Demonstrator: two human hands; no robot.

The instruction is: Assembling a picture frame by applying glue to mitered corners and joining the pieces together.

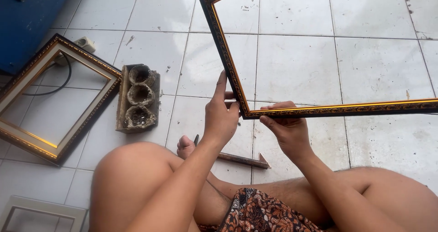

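Head view: left hand (222, 115) and right hand (286, 127) both grip the black rectangular picture frame with gold ornamental trim (228, 54), held up off the white tiled floor (296, 63) at its near corner. Left hand fingers wrapped on the frame's left rail, right hand clamped on the bottom rail just beside the corner, thumb on top. Person sits on the floor, bare knees in frame. On the floor at left: gold-and-cream wooden picture frame (86, 118), lying flat; beside it a grimy wooden block with three round hollows (139, 97). A thin dark moulding strip (242, 160) lies below the hands. A pale frame (41, 209) sits at bottom left.
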